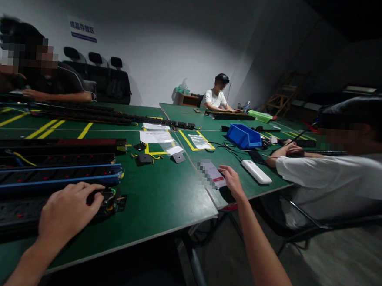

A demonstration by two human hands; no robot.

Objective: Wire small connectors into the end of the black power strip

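Observation:
My left hand lies over the near black power strip, with fingers and thumb curled round its right end. Loose wires, one of them green, show at that end. My right hand reaches over a phone lying flat on the table, its screen lit with a red bar. The fingers are loosely stretched out at the phone's right edge; contact with the screen is unclear. Beyond my left hand lie a blue-edged power strip and further black strips. Small dark metal plates sit beyond it.
The green table has a seam near the phone. A white power bank, cables and a blue bin stand to the right. Papers and a plastic bag lie farther back. People sit at left, at the far end and close on the right.

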